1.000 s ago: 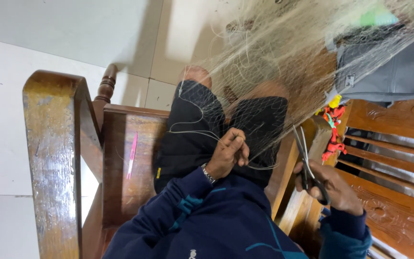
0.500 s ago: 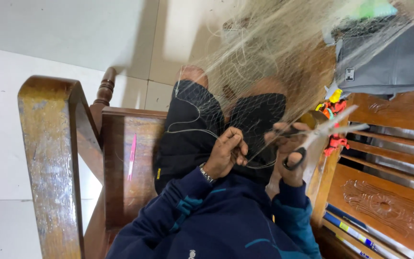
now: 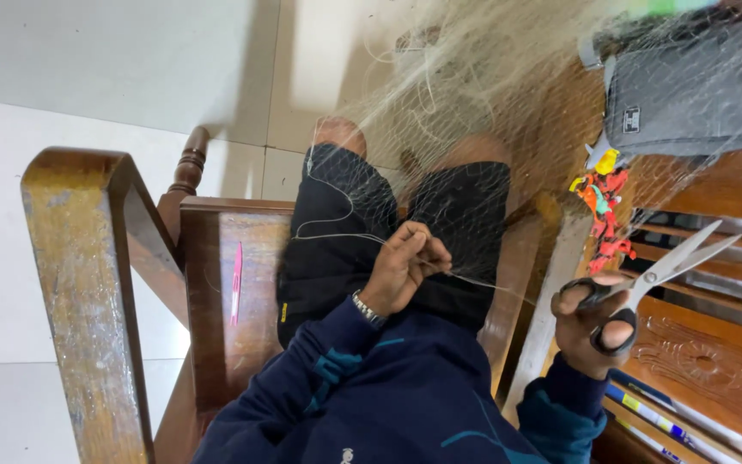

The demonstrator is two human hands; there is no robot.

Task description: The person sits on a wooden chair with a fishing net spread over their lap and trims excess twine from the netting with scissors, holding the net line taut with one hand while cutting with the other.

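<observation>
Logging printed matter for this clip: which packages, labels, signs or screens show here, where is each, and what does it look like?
Small white square label: sewn on the grey fabric bag, upper right, under the pale fishing net; dark marks.
Small yellow tag: on the black shorts, near the lower hem.
Flat printed strips: lower right on the wooden bench; blue, yellow, white; possibly packaging.
No signs or screens.

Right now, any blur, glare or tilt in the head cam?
Head view: frame rolled sideways; left hand pinching the net is sharp; scissors in the right hand fairly crisp; bright patch on the floor tiles washes out the net's top strands.
</observation>
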